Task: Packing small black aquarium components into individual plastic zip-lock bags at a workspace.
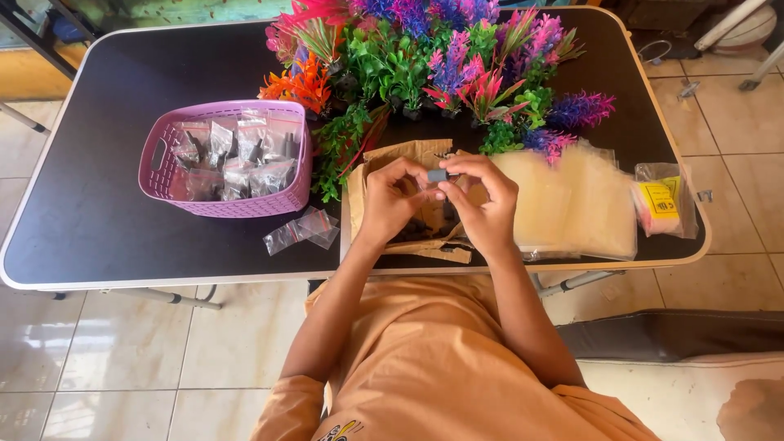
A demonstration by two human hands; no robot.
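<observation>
**Grey piece pinched between both hands**

Grey and small, the piece [438,175] sits between the fingertips of both hands, its long axis running left to right above the brown paper [408,237]. The left hand [390,198] and right hand [483,200] each grip one end, equally near. Left: a pink basket [167,184] of clear packets. Right: a stack of clear bags [572,204], then a packet with a yellow label [663,200].
</observation>
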